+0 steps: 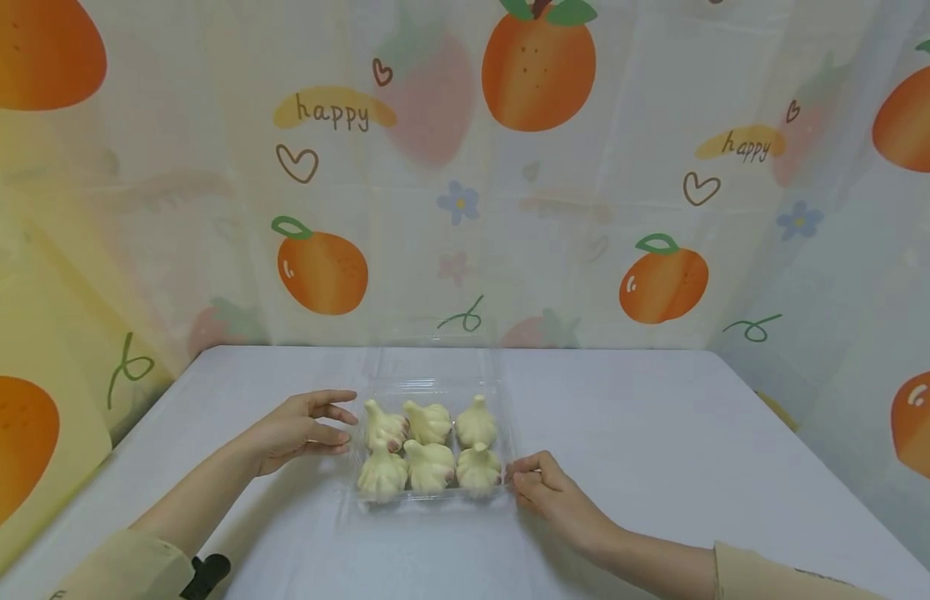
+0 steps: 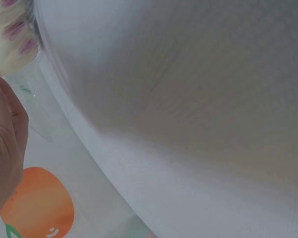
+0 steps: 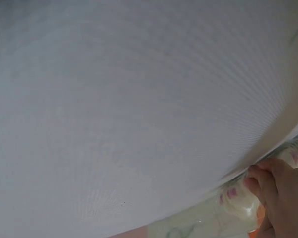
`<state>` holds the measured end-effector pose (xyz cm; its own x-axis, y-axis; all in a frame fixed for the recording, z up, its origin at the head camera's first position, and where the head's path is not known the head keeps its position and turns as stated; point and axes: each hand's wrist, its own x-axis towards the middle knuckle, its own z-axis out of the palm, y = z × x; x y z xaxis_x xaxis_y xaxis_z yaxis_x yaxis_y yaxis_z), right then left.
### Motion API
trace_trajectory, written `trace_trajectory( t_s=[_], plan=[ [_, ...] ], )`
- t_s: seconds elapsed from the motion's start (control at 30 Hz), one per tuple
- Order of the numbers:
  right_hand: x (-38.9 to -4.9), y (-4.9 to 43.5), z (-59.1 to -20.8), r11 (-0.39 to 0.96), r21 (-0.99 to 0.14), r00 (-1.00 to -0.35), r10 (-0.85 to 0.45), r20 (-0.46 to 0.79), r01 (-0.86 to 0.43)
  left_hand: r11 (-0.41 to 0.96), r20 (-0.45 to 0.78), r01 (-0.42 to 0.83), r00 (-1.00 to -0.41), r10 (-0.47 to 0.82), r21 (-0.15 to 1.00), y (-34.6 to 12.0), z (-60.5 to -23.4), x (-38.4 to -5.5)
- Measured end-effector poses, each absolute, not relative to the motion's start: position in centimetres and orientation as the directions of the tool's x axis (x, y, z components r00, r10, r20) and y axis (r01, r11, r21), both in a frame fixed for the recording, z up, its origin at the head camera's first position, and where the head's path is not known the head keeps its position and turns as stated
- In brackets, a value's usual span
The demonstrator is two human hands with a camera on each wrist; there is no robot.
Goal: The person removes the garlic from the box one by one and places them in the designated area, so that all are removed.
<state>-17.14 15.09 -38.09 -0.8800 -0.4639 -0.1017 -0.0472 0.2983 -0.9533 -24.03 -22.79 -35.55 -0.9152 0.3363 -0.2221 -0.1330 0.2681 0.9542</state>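
Note:
A clear plastic box [image 1: 416,497] sits at the middle of the table with its transparent lid [image 1: 435,365] raised at the back. Several pale garlic bulbs [image 1: 431,467] fill it in two rows, some with purple marks. At the box's left side is my left hand [image 1: 303,425], its fingers extended and loosely spread, tips right by the wall. My right hand [image 1: 551,496] pinches the box's right edge near the front corner, thumb and curled fingers together. In the right wrist view, that hand [image 3: 280,191] overlaps the box's side, with bulbs [image 3: 241,203] behind it.
A white cloth covers the table [image 1: 622,433], whose far edge meets a printed curtain [image 1: 540,167] with oranges and hearts. Similar curtain hangs at both sides. A black strap end [image 1: 210,575] shows by my left sleeve [image 1: 127,571].

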Motion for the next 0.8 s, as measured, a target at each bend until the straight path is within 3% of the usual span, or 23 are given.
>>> trace_trajectory(
  t_s=[0.8],
  plan=[
    [-19.1,14.9,-37.2,0.311,-0.946,-0.903,-0.426,-0.051,-0.093,0.257,-0.201,-0.116,-0.921,0.335,0.959,-22.4,-35.5,-23.9]
  ],
)
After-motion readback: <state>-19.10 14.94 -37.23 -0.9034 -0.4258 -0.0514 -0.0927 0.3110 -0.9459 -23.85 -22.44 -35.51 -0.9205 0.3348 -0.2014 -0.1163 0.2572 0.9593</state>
